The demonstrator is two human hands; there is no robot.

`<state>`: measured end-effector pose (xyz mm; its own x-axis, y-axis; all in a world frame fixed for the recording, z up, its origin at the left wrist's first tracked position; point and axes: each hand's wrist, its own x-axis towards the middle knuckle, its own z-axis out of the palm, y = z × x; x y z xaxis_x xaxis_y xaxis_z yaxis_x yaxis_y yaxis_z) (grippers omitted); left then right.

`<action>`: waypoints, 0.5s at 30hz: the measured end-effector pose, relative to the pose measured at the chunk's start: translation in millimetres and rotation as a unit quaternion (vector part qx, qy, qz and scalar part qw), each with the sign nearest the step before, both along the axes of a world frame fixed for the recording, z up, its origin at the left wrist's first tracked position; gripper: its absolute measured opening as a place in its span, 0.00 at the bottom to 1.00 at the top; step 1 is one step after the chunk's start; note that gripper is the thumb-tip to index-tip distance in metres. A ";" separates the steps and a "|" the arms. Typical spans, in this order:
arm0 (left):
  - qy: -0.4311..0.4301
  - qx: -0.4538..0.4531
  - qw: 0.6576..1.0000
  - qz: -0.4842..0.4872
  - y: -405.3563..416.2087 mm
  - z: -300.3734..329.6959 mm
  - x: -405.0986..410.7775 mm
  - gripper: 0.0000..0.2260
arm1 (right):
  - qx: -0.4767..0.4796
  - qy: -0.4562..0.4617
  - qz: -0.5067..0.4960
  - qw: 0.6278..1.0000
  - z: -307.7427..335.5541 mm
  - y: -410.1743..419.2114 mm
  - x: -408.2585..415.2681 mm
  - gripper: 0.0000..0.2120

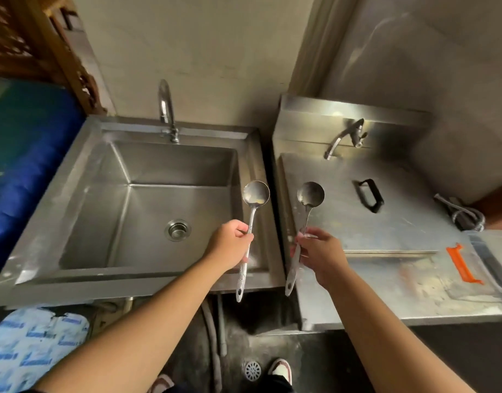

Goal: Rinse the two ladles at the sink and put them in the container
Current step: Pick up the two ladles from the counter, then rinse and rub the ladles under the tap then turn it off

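Steel fills the scene: a deep sink (147, 199) with a tap (167, 109) at its back edge, and to its right a desk (386, 279) bearing a clear container (490, 268) at its right edge. The left hand (230, 245) grips one ladle (251, 228) over the sink's right rim, bowl up. The right hand (319, 252) grips the other ladle (303, 222) above the desk's left edge.

Left hand (232, 242) gripping a steel ladle (251, 222) above the right rim of a square stainless sink (82, 211), right hand (319, 255) gripping a second steel ladle (305, 219) over a steel counter (386, 293), both bowls facing up, clear plastic container with orange clip (488, 265) sitting at far right
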<state>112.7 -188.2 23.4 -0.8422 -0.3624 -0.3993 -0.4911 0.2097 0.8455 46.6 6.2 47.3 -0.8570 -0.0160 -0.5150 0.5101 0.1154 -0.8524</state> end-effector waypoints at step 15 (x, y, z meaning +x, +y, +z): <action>0.057 0.132 0.976 0.164 -189.2 38.2 97.8 0.02 | -0.159 -0.068 0.029 0.984 40.4 -247.3 98.2 0.04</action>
